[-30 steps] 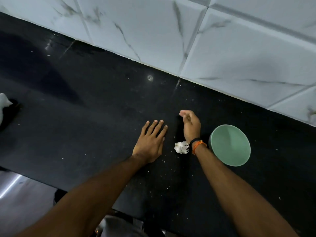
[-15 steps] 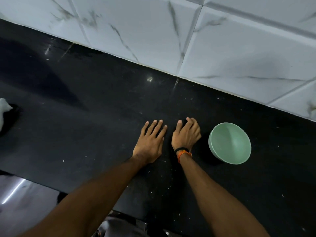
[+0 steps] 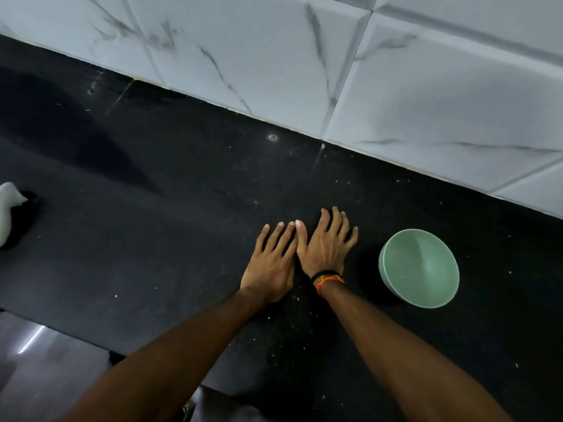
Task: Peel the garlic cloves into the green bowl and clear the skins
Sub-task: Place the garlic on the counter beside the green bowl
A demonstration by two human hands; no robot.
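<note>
Resting flat with straight fingers on the black worktop [image 3: 152, 269], the left hand [image 3: 269, 263] and right hand [image 3: 324, 248] lie side by side, touching, both holding nothing. Right of the right hand, apart from it, sits the green bowl [image 3: 419, 268]. No garlic shows.

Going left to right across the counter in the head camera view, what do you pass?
White object at the left edge → left hand → right hand with the wristbands → green bowl.
</note>
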